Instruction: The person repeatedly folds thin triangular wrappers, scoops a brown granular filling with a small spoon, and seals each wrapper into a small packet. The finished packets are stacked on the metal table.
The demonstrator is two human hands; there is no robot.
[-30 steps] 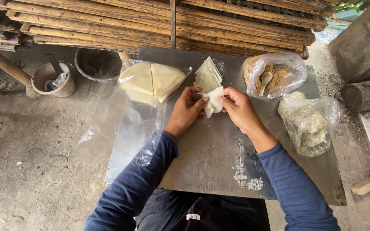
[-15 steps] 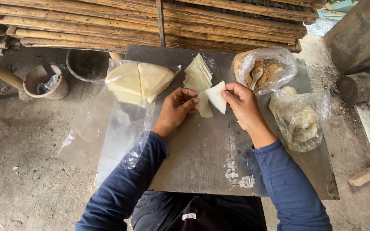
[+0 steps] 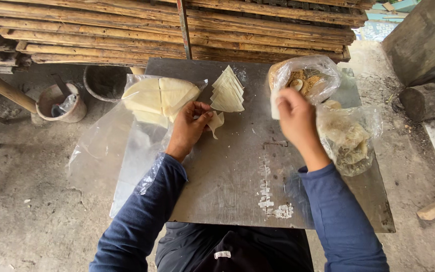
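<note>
Right hand (image 3: 294, 115) moved to filling bag (image 3: 305, 80), fingertips seemingly hidden

Desk (image 3: 237, 176) centre. Wrapper stack (image 3: 228, 92) at far middle. Sheet pile (image 3: 159, 95) on plastic at far left corner. Filling bag (image 3: 305, 75) far right; second bag (image 3: 351, 138) nearer, at right edge. Pot (image 3: 59, 103) on floor, left of desk. Log (image 3: 429, 98) right. Plank stack (image 3: 177, 30) behind desk.

Your left hand (image 3: 190, 126) forward, fingers (image 3: 205, 117) curled in a pinch, your right hand (image 3: 295, 118) reached further right, fingers bent closed, both forearms in blue sleeves, elbows low.
</note>
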